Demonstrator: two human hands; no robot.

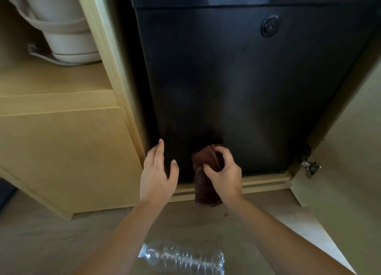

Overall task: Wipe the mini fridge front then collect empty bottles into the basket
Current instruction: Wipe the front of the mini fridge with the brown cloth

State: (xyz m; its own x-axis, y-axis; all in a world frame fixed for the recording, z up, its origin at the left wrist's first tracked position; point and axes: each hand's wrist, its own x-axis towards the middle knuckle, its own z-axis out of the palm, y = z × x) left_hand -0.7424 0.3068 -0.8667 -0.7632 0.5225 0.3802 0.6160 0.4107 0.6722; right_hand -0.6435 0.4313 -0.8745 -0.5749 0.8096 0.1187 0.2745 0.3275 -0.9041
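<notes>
The black mini fridge front (237,85) fills the upper middle of the view, set inside a pale wooden cabinet. My right hand (224,172) grips a folded dark brown cloth (203,184) against the lower edge of the fridge door; part of the cloth hangs below my fingers. My left hand (157,171) is open, its fingers straight, beside the door's lower left corner. An empty clear plastic bottle (183,258) lies on its side on the floor between my forearms, near the bottom edge. No basket is in view.
A pale wooden cabinet (61,146) stands to the left, with a white kettle-like appliance (68,33) on its shelf. The open cabinet door (348,161) with a metal hinge (310,167) stands at the right. Beige floor (51,243) lies below.
</notes>
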